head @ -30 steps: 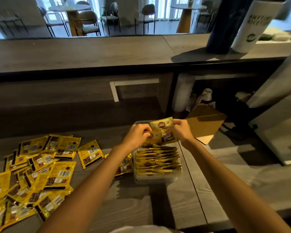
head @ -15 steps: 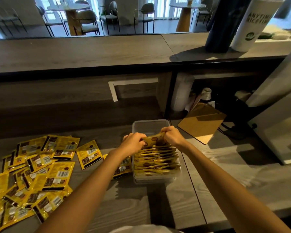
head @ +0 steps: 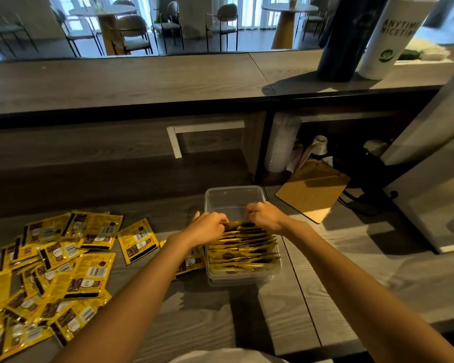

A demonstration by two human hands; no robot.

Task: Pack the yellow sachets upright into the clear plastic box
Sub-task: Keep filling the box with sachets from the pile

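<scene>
Sachets (head: 243, 244) stand on edge in a row filling the near part of the box (head: 235, 197), whose far part is bare; roughly ten edges show, though an exact count cannot be made. In the head view both forearms reach forward from the lower corners and meet over the box, wrists bent down. The left hand (head: 207, 227) has its fingers curled, pinching the left end of the farthest sachet in the row; the right hand (head: 264, 216) is curled the same way on that sachet's right end, so the two hands press it upright against the row. The box sits on the grey desk (head: 207, 323). To the left a loose pile (head: 50, 271) of flat sachets is spread on the desk, well over a dozen, overlapping too much to count. One more lies partly under the left forearm, just beside the box. A brown board (head: 312, 189) lies beyond the box to the right.
</scene>
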